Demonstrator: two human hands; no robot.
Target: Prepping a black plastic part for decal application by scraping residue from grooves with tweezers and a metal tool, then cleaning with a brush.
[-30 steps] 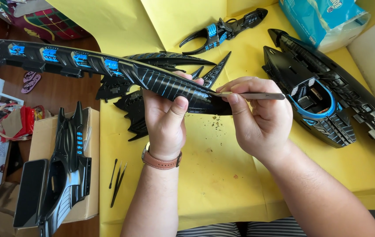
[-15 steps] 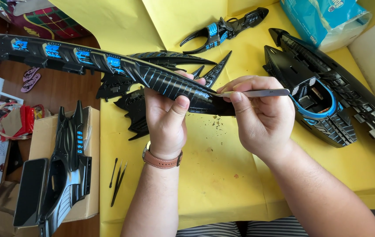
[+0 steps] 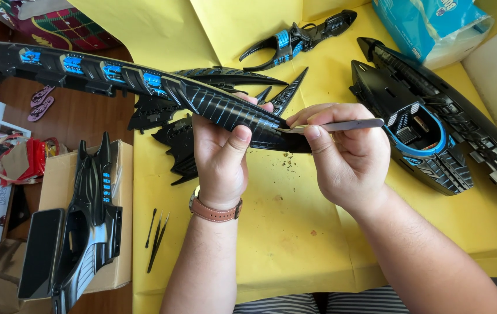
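My left hand grips a long black model wing piece with blue panels, holding it near its ribbed right end above the yellow paper. My right hand pinches a metal tweezer between thumb and fingers, its tip touching the right end of the wing piece. A brown-strapped watch sits on my left wrist. Small dark crumbs lie on the paper just below the hands.
A large black and blue model hull lies to the right, a claw-shaped part at the top. Another model body rests on a cardboard box at the left. Spare tweezers lie on the paper. A blue tissue pack sits top right.
The wing piece and both hands have shifted slightly; the tweezer stays at the piece's right end. Nothing was picked up or let go.
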